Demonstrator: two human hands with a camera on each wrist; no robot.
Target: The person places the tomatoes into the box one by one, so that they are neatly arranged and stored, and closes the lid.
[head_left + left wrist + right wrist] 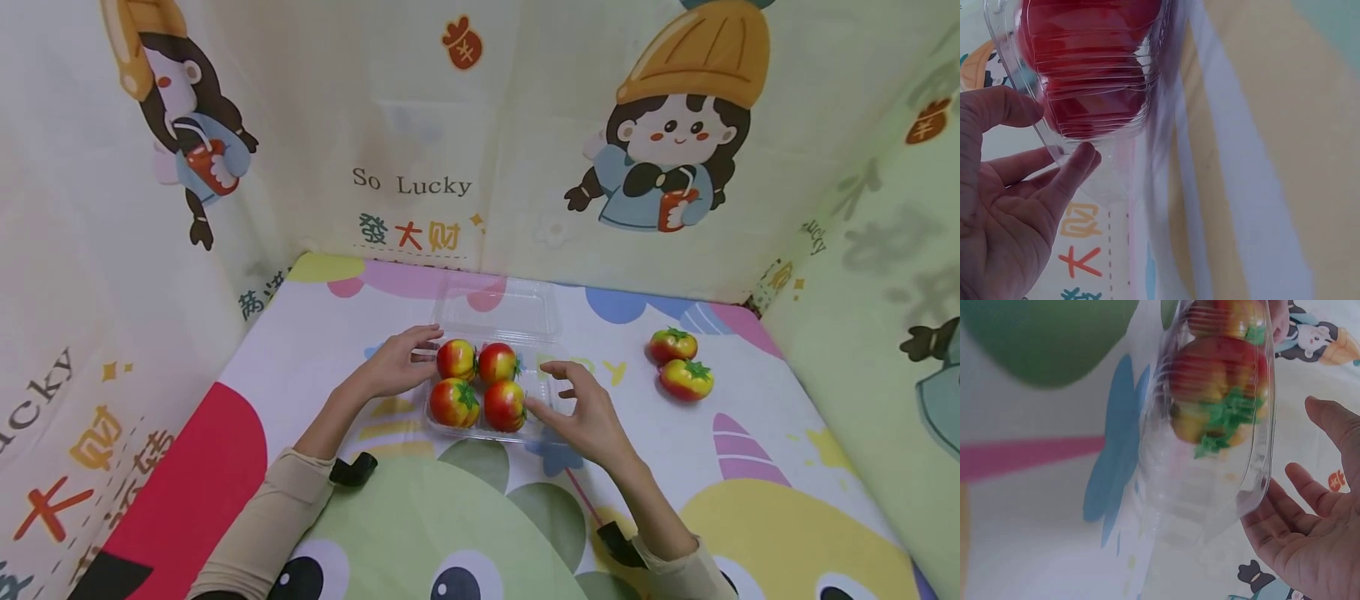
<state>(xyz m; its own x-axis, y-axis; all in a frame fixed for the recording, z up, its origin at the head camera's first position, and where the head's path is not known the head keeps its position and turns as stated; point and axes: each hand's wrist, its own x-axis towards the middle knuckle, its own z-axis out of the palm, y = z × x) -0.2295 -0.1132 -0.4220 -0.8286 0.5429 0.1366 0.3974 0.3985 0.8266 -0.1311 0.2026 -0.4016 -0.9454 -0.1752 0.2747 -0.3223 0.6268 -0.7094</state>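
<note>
Boxed fruits: four red-and-yellow fruits are sitting two by two in one clear box, at the centre of the frame.
Lid: one clear lid is lying open, just above the box in the frame.
Loose fruits: two are lying close together on the desk, right of centre.
Left hand: its relaxed fingers are touching the box's edge; the box is lying just to its right.
Right hand: its fingers are spreading, slightly bent, gripping nothing; the box is lying just to its left.
</note>
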